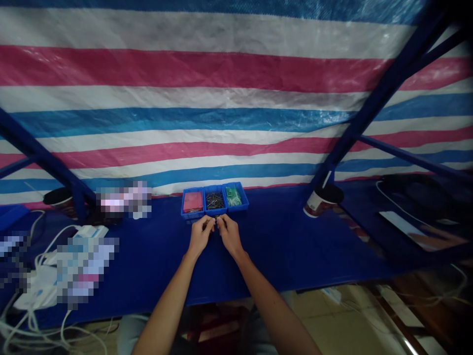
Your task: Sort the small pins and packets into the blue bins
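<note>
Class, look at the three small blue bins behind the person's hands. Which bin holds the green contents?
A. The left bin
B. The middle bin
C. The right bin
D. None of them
C. The right bin shows green contents, while the left bin holds something red-pink and the middle bin holds small dark, metallic-looking pieces.

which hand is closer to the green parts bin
Right. The right hand sits just below the middle bin, a short diagonal from the green parts bin; the left hand lies farther left, below the red bin.
</note>
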### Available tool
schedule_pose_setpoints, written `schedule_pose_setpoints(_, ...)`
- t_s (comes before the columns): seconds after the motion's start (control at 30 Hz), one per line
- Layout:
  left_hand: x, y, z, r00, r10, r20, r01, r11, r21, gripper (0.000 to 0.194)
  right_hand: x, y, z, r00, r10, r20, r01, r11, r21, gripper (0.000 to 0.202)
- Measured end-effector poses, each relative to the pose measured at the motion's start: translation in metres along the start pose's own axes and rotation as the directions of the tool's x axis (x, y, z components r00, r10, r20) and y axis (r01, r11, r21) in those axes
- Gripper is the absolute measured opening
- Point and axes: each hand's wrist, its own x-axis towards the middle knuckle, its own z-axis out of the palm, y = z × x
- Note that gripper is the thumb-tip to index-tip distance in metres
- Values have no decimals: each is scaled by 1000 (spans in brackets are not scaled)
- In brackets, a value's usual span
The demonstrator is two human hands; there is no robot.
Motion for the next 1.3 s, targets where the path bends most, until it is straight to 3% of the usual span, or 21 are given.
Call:
schedule_pose_setpoints(0.13,1,0,0,1000,-7,-12,7,1000,-7,35,0,-2,-1,1000,26,-8,-26,1000,1,38)
schedule_pose_setpoints(0.3,1,2,-1,999,-11,-40,11,1000,-11,35,-1,-2,0,1000,-5,10,3,994,110,24)
schedule_pose_setpoints(0.6,2,-1,0,999,-16,-34,15,1000,-22,32,0,-1,2,1000,-9,20,7,994,108,16)
schedule_pose_setpoints(1.3,1,1,0,999,-19,-36,20,1000,16,37,-1,-5,-2,1000,31,-1,-31,999,14,39)
